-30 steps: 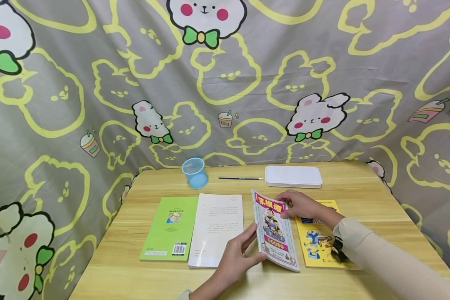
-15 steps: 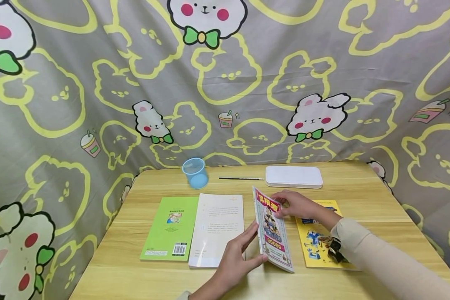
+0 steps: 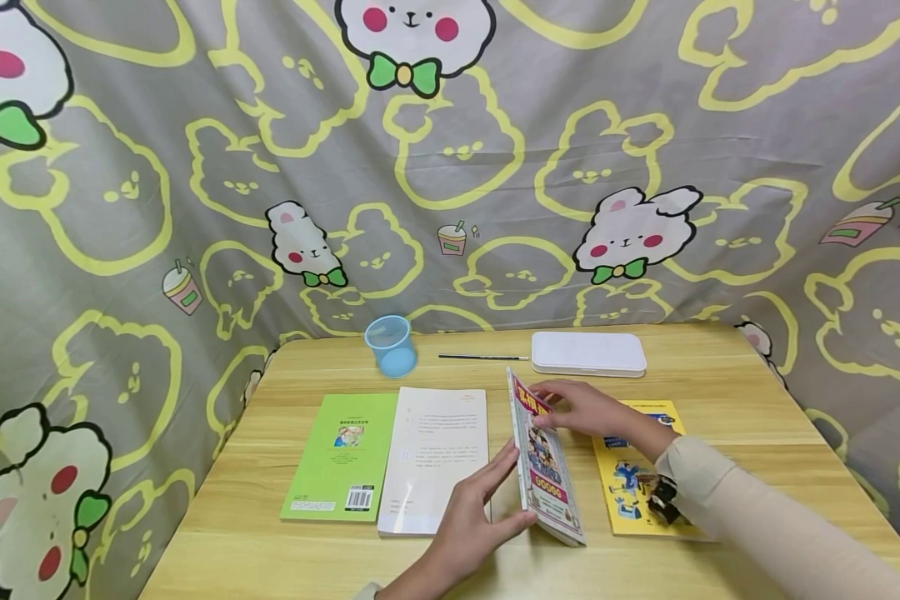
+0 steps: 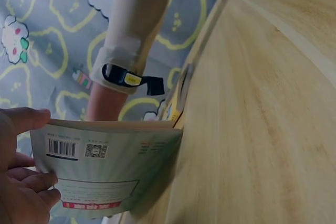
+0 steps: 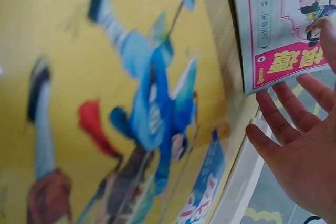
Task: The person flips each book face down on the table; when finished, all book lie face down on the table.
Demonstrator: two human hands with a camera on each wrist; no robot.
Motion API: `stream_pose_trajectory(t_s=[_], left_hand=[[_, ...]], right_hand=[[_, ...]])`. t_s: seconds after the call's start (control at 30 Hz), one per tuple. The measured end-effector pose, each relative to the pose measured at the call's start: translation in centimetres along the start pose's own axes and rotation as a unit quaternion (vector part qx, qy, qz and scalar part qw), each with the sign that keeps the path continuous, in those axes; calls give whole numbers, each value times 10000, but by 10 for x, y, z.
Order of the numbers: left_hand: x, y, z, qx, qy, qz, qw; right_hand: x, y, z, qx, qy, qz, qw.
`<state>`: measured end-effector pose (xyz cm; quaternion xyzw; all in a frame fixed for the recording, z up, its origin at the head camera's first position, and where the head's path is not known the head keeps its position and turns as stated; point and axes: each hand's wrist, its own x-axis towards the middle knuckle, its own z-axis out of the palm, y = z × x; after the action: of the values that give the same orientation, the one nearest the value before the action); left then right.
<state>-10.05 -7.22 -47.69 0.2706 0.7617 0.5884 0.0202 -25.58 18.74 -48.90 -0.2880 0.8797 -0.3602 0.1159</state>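
A thin book point(image 3: 542, 467) with a pink-titled, cartoon-covered front stands tilted over the table in the head view, its spine to the left. My left hand point(image 3: 471, 512) pinches it low on the spine side, thumb toward the front and fingers behind. At the top edge my right hand point(image 3: 588, 410) holds it, the thumb lying on the cover. The left wrist view shows the book's pale green back point(image 4: 105, 163) with a barcode, plus my left fingers point(image 4: 32, 181). Beneath my right forearm lies a yellow book point(image 3: 645, 500), partly covered by the sleeve and a black wrist strap.
Left of the hands lie a green book point(image 3: 341, 467) and a white-covered book point(image 3: 438, 450), side by side. Along the back of the wooden table point(image 3: 225, 517) are a blue cup point(image 3: 393, 357), a thin dark stick point(image 3: 483, 357) and a white case point(image 3: 588, 353). A patterned curtain point(image 3: 450, 183) hangs behind.
The held book has turned more upright, its cover now seen more edge-on. My right hand has moved slightly left with the top edge, while my left hand stays almost in place.
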Motion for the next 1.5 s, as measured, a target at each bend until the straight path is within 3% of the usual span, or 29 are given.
stream_pose_trajectory(t_s=[0.9,1.17,1.5], left_hand=[[-1,12,-3,1043,125,551,9929],[-2,12,-6,1137,164,694,9909],[-1,13,-7,1119,129,637,9916]], right_hand=[[12,-40,1,1014,180,-266,9943],[12,-46,6,1622,225,-150,9864],[12,-46,11,2237,173,-144,9744]])
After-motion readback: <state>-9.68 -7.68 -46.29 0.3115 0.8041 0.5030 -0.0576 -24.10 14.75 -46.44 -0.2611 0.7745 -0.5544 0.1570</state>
